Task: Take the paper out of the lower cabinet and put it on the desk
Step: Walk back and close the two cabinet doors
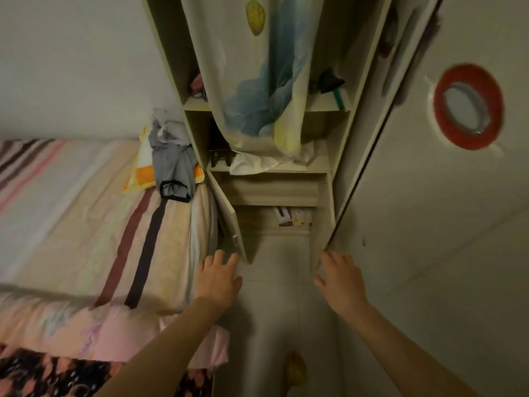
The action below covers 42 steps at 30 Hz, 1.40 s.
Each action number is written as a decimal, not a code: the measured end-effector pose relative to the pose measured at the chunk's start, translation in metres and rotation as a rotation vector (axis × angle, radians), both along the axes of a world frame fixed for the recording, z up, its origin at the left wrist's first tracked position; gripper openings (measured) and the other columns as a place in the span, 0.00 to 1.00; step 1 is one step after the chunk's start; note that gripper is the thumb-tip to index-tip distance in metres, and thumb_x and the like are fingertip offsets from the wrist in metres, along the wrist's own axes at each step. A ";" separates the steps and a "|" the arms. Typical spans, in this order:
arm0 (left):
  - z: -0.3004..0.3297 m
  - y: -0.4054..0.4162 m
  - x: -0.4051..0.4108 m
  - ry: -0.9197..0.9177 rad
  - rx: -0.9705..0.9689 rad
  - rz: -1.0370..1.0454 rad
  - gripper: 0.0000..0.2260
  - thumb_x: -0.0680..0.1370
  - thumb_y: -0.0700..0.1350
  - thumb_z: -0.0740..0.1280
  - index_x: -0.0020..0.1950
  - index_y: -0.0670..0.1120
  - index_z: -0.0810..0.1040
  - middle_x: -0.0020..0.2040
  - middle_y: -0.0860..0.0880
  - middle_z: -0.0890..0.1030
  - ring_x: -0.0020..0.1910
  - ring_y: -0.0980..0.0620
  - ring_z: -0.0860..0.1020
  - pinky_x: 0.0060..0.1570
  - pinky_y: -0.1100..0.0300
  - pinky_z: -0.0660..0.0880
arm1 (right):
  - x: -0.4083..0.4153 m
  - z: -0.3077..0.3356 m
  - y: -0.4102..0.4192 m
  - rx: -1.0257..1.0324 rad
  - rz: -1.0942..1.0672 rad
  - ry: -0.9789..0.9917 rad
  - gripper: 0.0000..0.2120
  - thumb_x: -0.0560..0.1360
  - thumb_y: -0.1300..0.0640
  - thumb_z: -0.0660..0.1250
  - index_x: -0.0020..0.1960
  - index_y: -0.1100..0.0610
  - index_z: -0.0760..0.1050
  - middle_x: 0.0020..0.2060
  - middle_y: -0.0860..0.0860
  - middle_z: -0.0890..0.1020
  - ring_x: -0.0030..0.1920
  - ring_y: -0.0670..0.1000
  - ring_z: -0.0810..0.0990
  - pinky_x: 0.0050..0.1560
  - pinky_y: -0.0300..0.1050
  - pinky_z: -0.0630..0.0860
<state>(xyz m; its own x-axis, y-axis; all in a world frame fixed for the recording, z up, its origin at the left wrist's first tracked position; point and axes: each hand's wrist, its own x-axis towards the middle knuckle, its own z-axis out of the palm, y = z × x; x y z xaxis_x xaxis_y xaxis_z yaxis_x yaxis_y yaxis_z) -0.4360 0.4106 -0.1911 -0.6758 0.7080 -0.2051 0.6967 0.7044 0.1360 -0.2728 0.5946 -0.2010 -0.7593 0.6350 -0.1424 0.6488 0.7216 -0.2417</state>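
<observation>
The lower cabinet point(274, 193) stands open below the shelves, both doors swung outward. Inside, on its floor at the back right, lies a small stack of paper point(292, 217) with printed pictures. My left hand point(217, 277) rests flat with spread fingers on the lower edge of the left door point(229, 219). My right hand point(340, 277) touches the lower edge of the right door point(322, 222), fingers apart. Neither hand holds anything. The frame is blurred.
A bed with a striped sheet point(94, 219) and a pink quilt point(86, 330) presses against the left door. Grey clothing point(171, 159) lies on a pillow. A curtain point(257, 75) hangs over the upper shelves. A white panel with a red ring point(469, 107) fills the right.
</observation>
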 end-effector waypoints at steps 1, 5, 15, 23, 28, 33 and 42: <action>-0.004 0.012 -0.014 -0.013 -0.013 0.012 0.22 0.77 0.54 0.59 0.70 0.53 0.59 0.69 0.46 0.66 0.68 0.44 0.64 0.70 0.49 0.59 | -0.017 -0.004 0.016 -0.007 0.016 -0.016 0.24 0.76 0.51 0.62 0.69 0.54 0.62 0.64 0.54 0.72 0.63 0.57 0.69 0.58 0.51 0.71; -0.029 0.060 -0.076 -0.048 -0.037 0.032 0.23 0.77 0.54 0.59 0.71 0.54 0.58 0.70 0.48 0.66 0.69 0.45 0.64 0.71 0.49 0.58 | -0.077 -0.026 0.072 -0.017 0.017 -0.037 0.26 0.76 0.50 0.63 0.71 0.55 0.62 0.63 0.55 0.72 0.63 0.58 0.69 0.60 0.51 0.70; -0.129 0.151 -0.216 -0.134 -0.169 -0.067 0.24 0.77 0.51 0.60 0.72 0.53 0.57 0.72 0.44 0.63 0.71 0.41 0.62 0.71 0.45 0.58 | -0.177 -0.121 0.168 -0.094 -0.140 -0.193 0.26 0.77 0.55 0.62 0.72 0.52 0.59 0.69 0.55 0.67 0.63 0.59 0.67 0.59 0.54 0.70; -0.190 0.170 -0.281 -0.134 -0.267 -0.046 0.26 0.79 0.51 0.57 0.74 0.53 0.51 0.76 0.37 0.51 0.73 0.36 0.59 0.71 0.44 0.60 | -0.202 -0.181 0.198 -0.122 -0.266 -0.420 0.29 0.78 0.50 0.60 0.74 0.50 0.50 0.74 0.57 0.55 0.71 0.61 0.59 0.65 0.57 0.66; -0.213 0.182 -0.283 -0.215 -0.250 -0.017 0.29 0.77 0.47 0.62 0.74 0.50 0.52 0.75 0.34 0.52 0.73 0.35 0.58 0.69 0.43 0.65 | -0.201 -0.199 0.226 -0.109 -0.434 -0.443 0.35 0.76 0.50 0.63 0.75 0.52 0.46 0.74 0.61 0.52 0.72 0.63 0.57 0.66 0.58 0.67; -0.220 0.192 -0.278 -0.291 -0.095 0.099 0.32 0.75 0.41 0.65 0.74 0.42 0.51 0.76 0.36 0.53 0.72 0.37 0.62 0.69 0.44 0.65 | -0.201 -0.208 0.248 -0.203 -0.542 -0.321 0.38 0.74 0.62 0.66 0.74 0.58 0.44 0.66 0.62 0.67 0.56 0.64 0.75 0.49 0.56 0.76; -0.225 0.234 -0.276 -0.222 0.006 0.063 0.29 0.78 0.38 0.59 0.75 0.45 0.48 0.77 0.40 0.49 0.75 0.43 0.50 0.72 0.47 0.57 | -0.222 -0.213 0.235 -0.267 -0.443 -0.203 0.37 0.74 0.65 0.65 0.75 0.60 0.46 0.62 0.62 0.69 0.47 0.62 0.79 0.45 0.53 0.79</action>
